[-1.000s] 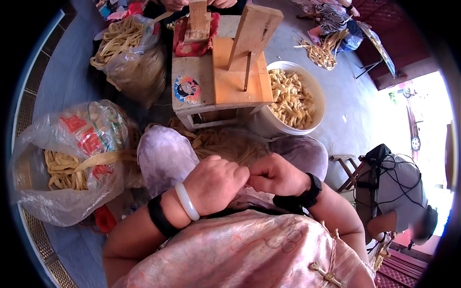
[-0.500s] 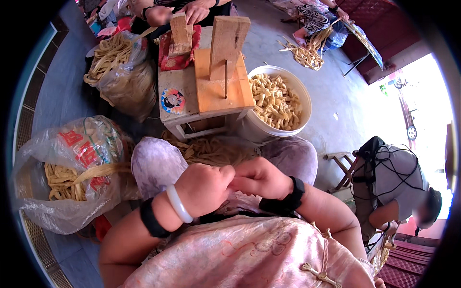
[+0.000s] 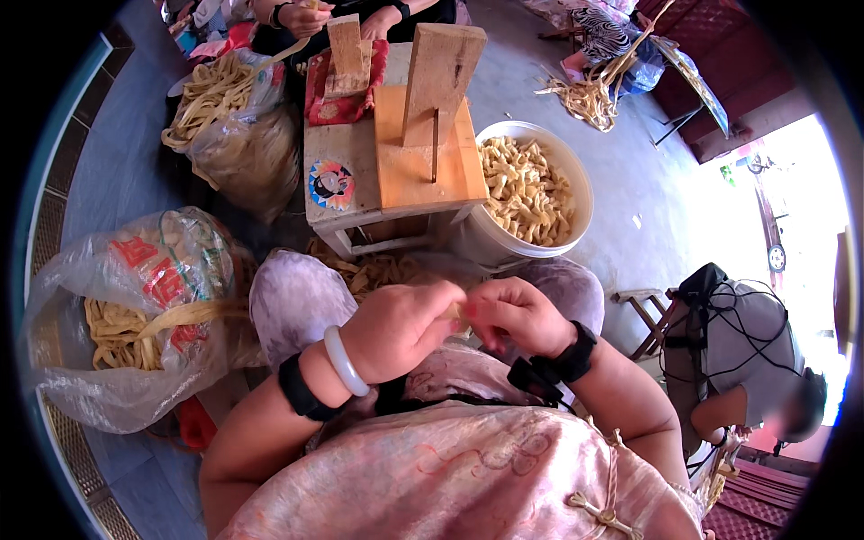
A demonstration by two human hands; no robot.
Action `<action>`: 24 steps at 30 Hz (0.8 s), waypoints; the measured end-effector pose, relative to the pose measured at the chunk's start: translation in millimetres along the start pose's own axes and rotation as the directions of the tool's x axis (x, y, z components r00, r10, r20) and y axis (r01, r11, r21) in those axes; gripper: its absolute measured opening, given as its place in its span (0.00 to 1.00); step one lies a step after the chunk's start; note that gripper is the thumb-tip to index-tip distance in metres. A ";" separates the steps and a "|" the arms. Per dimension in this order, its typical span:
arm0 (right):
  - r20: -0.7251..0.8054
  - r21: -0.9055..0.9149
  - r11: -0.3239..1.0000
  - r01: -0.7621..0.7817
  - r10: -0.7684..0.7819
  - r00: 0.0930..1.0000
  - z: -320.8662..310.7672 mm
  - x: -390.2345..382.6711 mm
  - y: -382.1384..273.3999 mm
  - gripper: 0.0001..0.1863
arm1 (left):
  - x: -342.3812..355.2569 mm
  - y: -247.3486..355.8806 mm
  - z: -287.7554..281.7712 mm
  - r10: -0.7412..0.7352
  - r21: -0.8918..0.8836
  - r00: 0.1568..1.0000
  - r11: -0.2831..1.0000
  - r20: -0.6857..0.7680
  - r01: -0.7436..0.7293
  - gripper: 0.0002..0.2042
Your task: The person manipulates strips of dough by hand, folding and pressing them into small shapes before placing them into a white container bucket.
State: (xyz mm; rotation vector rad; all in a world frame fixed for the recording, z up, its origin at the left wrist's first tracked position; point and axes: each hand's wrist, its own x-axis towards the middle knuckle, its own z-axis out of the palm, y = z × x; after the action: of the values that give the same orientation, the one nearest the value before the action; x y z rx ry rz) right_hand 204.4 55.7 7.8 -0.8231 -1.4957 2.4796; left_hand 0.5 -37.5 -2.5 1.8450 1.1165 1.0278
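My left hand (image 3: 396, 328), with a white bangle and a black band at the wrist, meets my right hand (image 3: 524, 315) above my lap. Both hands are closed, fingertips pinched together. Between them shows a small bit of pale yellow strip (image 3: 459, 315), mostly hidden by the fingers. A long tan strip (image 3: 202, 313) runs out of the clear plastic bag (image 3: 67, 297) at the left and passes behind my left knee. More loose strips (image 3: 364, 274) lie beyond my knees, under the small table (image 3: 333, 144).
On the table stands an orange wooden base (image 3: 405, 184) with an upright board (image 3: 441, 76) and a thin rod (image 3: 436, 148). A white bucket (image 3: 585, 202) holds many knotted pieces. Across the table are another person's hands (image 3: 306, 18); a bent-over person (image 3: 747, 346) is at the right.
My hands have shifted slightly right and their fingertips have drawn a little apart, showing a bit of strip. Across the table, a co-worker's hand has lifted away from the wooden block, holding a strip.
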 end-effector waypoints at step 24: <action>-0.026 0.299 0.889 0.346 -0.355 0.935 42.3 -19.2 -31.8 0.19 | 32.8 50.6 -34.7 -0.035 -0.528 0.970 0.834 0.242 0.162 0.09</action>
State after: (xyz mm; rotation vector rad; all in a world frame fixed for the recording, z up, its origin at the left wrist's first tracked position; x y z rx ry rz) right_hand 193.7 31.4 57.5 -0.4189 -1.1122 2.3630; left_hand -4.0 -19.0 64.4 1.3802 0.6800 0.9290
